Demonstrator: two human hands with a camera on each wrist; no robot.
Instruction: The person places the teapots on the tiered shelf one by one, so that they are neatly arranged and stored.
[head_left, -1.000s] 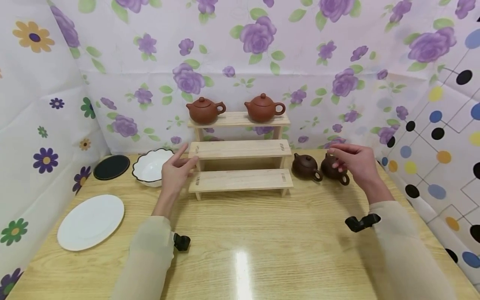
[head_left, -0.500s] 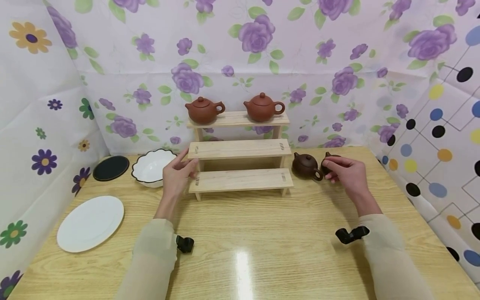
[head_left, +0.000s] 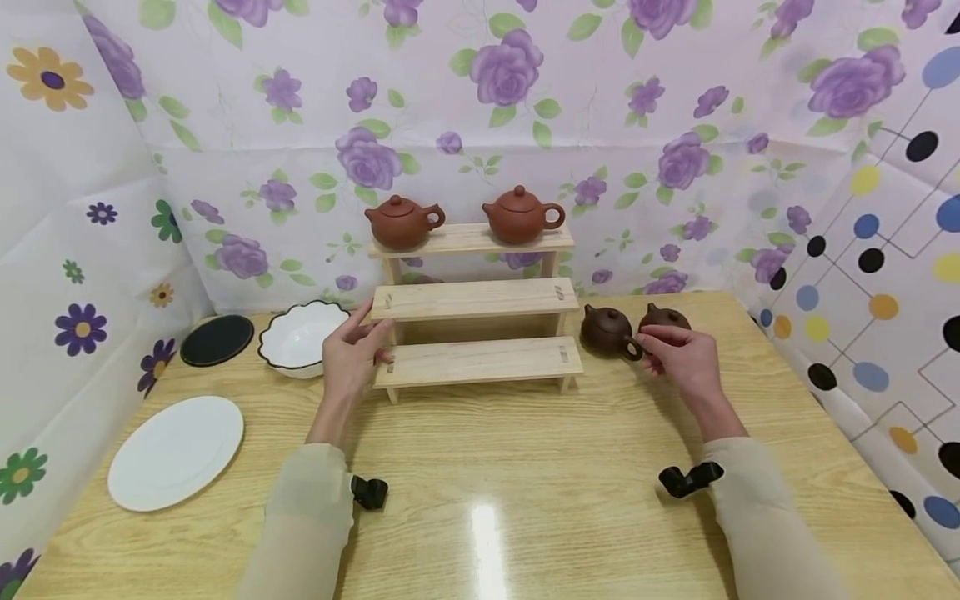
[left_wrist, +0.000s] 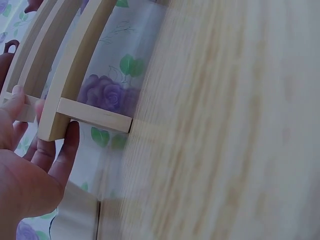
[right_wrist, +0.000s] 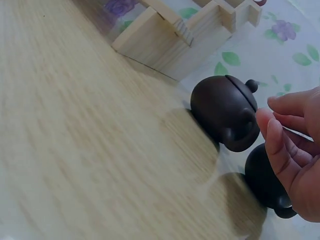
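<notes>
Two bare hands are at work on a wood-grain table. The left hand holds the left end of a three-tier wooden stand, thumb and fingers bent about the shelf ends. The right hand has its fingers bent, with a narrow gap between the tips. These lie at the handle of the first dark teapot; contact cannot be confirmed.

That teapot sits upright on the table, just right of the stand, its spout pointing away and its handle toward the near right. The second dark teapot stands beside it on the right, partly hidden behind the right hand.

Two reddish-brown teapots occupy the top shelf: one at the left end, one toward the right, both upright, lidded, handles to the right.

Just left of the left hand is a white scalloped bowl with a dark rim. Farther left lie a black disc and, nearer the person, a white plate. Purple-flowered cloth hangs behind; dotted cloth covers the right side.
</notes>
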